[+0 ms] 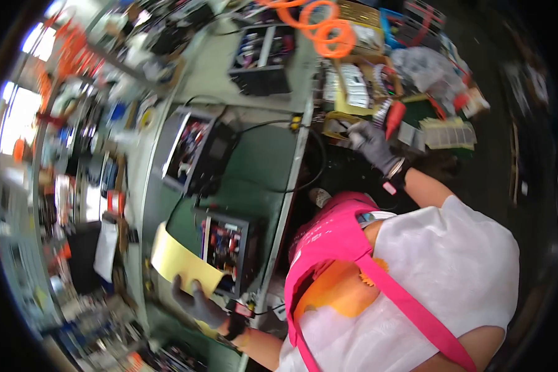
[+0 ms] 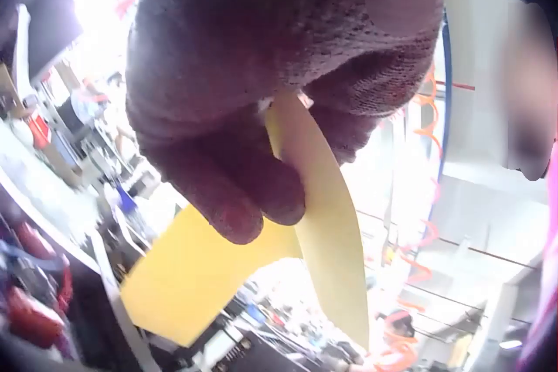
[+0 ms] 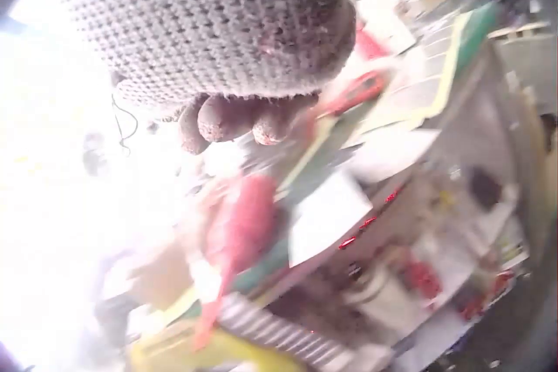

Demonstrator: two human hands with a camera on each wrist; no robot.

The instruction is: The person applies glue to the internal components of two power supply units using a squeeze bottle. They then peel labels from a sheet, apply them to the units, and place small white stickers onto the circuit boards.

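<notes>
The gloved left hand (image 1: 198, 305) grips a curved yellow sheet (image 1: 186, 263) beside an open black unit (image 1: 229, 248) on the bench. In the left wrist view, thumb and fingers of that hand (image 2: 288, 40) pinch the folded yellow sheet (image 2: 327, 224). Over a small yellow box (image 1: 336, 126) is the gloved right hand (image 1: 373, 146), left of a red-handled tool (image 1: 395, 119). The right wrist view has this hand (image 3: 218, 40) with fingers loosely bent and nothing visible in them, above the red handle (image 3: 248, 219); its palm is hidden.
Two more open black units (image 1: 198, 149) (image 1: 263, 59) stand along the green bench (image 1: 254, 158). A black cable (image 1: 323, 164) loops over its edge. Orange coiled hose (image 1: 335, 38) hangs at the top. Papers (image 1: 447, 133) and a clear plastic bag (image 1: 425, 68) lie at the right.
</notes>
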